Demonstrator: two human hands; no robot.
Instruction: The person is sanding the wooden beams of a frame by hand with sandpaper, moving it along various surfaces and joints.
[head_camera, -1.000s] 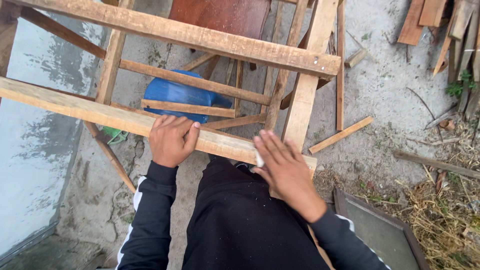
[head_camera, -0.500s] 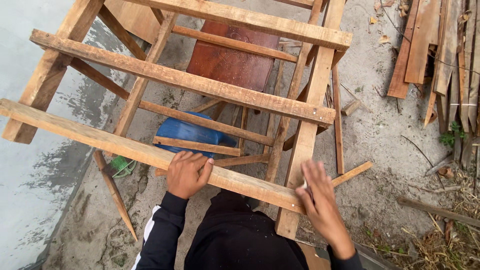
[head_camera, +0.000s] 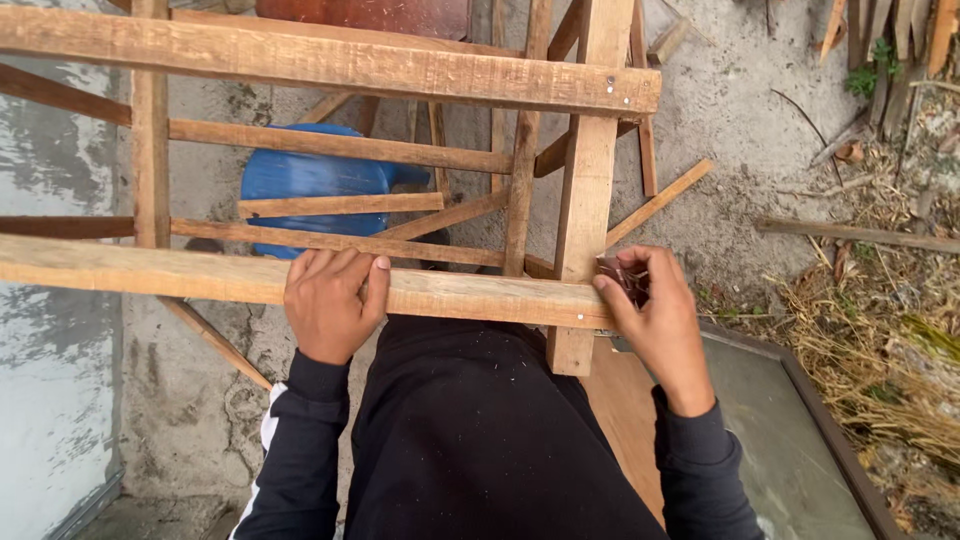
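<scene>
the long pale wooden rail (head_camera: 200, 275) lies across the front of the rough wooden frame (head_camera: 585, 190), just before the person's body. the left hand (head_camera: 330, 300) lies on top of this rail, fingers curled over its far edge and gripping it. the right hand (head_camera: 655, 305) is at the rail's right end, where it meets an upright plank, and pinches a small dark object (head_camera: 625, 280) that i cannot identify. under the frame stands a blue plastic container (head_camera: 300, 180) on the grey concrete ground (head_camera: 740, 110). loose wooden slats (head_camera: 860, 235) and dry grass (head_camera: 880, 350) lie at the right.
</scene>
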